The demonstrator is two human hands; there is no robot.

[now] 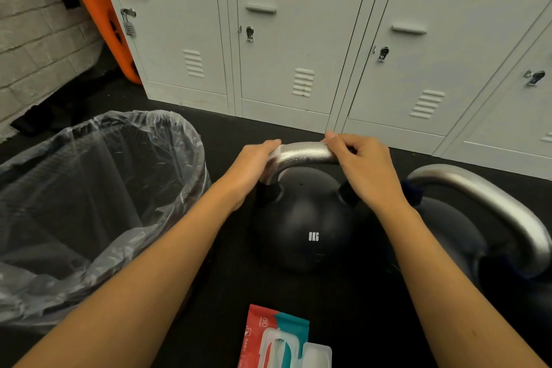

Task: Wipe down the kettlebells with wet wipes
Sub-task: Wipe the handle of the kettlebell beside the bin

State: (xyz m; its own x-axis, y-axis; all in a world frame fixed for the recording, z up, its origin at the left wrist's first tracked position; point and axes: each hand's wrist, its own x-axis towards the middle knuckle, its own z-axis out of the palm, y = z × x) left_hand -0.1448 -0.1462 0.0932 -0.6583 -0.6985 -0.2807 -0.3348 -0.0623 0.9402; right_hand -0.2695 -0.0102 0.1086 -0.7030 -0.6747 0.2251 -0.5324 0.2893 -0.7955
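The kettlebell [304, 218] marked 8KG stands on the floor [233, 134], and everything else sits around it. The bin [89, 188] with a bag in it is just to its left. A second kettlebell [484, 218] is just to its right. The pack of wet wipes [280, 340] lies on the floor in front of it, nearer the person. The lockers [298, 39] stand in a row behind it. The left hand [254, 170] is on the left end of its handle, and the right hand [364, 167] is on the right end.
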